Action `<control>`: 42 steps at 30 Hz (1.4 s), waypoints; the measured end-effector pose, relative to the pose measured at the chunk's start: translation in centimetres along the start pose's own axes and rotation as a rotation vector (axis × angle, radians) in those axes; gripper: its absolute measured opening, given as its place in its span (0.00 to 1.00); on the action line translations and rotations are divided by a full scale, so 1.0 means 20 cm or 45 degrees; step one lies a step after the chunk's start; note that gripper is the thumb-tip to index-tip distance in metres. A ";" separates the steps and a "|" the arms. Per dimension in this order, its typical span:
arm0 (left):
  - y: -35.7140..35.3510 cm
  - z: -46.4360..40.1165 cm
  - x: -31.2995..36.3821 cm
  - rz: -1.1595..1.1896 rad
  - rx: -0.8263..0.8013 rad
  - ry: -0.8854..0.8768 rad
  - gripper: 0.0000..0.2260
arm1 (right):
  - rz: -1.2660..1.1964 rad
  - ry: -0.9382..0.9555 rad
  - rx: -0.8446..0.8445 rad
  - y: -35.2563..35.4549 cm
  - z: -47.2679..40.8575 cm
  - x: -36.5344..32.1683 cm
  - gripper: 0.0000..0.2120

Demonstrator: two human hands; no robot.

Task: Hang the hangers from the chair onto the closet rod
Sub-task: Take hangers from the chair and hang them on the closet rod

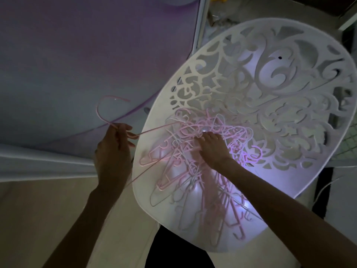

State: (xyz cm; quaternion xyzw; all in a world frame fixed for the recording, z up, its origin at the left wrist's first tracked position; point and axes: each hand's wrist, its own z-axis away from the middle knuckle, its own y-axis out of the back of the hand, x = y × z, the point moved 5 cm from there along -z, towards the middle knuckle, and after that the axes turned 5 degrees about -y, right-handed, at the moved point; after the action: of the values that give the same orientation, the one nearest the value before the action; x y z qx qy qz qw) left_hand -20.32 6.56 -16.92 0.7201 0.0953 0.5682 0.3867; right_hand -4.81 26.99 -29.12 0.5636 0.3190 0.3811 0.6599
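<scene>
Gripped in the left hand (114, 146), just off the left edge of the chair (313, 144): one pink hanger (108, 111), neck pinched between curled fingers, hook curving up and away from the seat, one thin arm trailing back across the chair's rim into the pile. Further right, on the seat itself: a tangled heap of hangers (195, 171), pink and white, hooks and shoulders interlocked, spread from the seat's middle toward its near edge. Pressed down on that heap, the right hand (210, 146), fingers fairly straight and spread over the tangle near the seat's centre, apparently pinning it rather than closing round any single piece; whether a fingertip hooks one underneath, impossible to tell. Beyond, the chair's cut-out scrollwork back, bare.

Judged by look: light, thin, springy plastic, likely to flex and snag rather than break outright, though a hard yank could snap a slim arm. Best taken at the neck below the hook, then drawn out along its own plane while the rest is held still. Closet rod not in view.
</scene>
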 end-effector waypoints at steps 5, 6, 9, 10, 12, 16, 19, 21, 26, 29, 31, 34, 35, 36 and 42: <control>0.03 0.04 0.07 -0.040 0.113 0.000 0.12 | 0.097 -0.001 -0.044 0.04 -0.03 0.01 0.17; 0.04 0.04 0.07 -0.009 0.125 0.006 0.12 | 0.013 0.008 -0.070 0.04 -0.01 0.03 0.14; 0.07 0.04 0.08 0.086 0.175 0.013 0.13 | -0.333 -0.077 0.025 0.08 0.06 0.10 0.05; 0.08 0.04 0.09 0.109 0.185 0.009 0.13 | -0.417 -0.087 0.077 0.09 0.09 0.13 0.05; 0.10 0.06 0.12 0.135 0.215 -0.006 0.13 | -0.502 -0.034 0.109 0.14 0.16 0.18 0.08; 0.09 0.08 0.17 0.293 0.221 0.122 0.14 | -0.545 0.034 0.132 0.21 0.33 0.25 0.08; 0.05 0.08 0.16 0.366 0.153 0.208 0.14 | -0.579 0.019 0.173 0.27 0.38 0.27 0.07; 0.01 0.08 0.15 0.329 0.065 0.218 0.14 | -0.574 0.005 0.216 0.32 0.37 0.27 0.07; -0.02 0.10 0.07 0.217 -0.080 0.196 0.13 | -0.489 -0.205 0.180 0.34 0.27 0.23 0.16; -0.02 0.16 0.00 0.178 -0.135 0.199 0.12 | -0.446 -0.156 0.162 0.30 0.23 0.21 0.22; -0.01 0.22 -0.05 0.191 -0.134 0.231 0.12 | -0.493 -0.142 0.144 0.27 0.22 0.20 0.21; 0.00 0.31 -0.12 0.229 -0.125 0.331 0.14 | -0.472 -0.175 0.022 0.25 0.22 0.15 0.14; 0.00 0.34 -0.15 0.236 -0.133 0.361 0.16 | -0.473 -0.198 -0.020 0.26 0.21 0.13 0.14; 0.01 0.38 -0.17 0.248 -0.134 0.387 0.18 | -0.465 -0.218 -0.065 0.28 0.20 0.11 0.16; 0.09 0.49 -0.32 0.241 -0.041 0.469 0.13 | -0.445 -0.529 -0.276 0.24 0.16 0.08 0.14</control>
State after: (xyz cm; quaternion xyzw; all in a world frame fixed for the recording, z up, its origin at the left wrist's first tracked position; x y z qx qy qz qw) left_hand -14.30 -2.76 -21.05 0.6035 0.0871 0.7256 0.3191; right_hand -2.04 27.20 -23.83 0.4924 0.2266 0.1698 0.8230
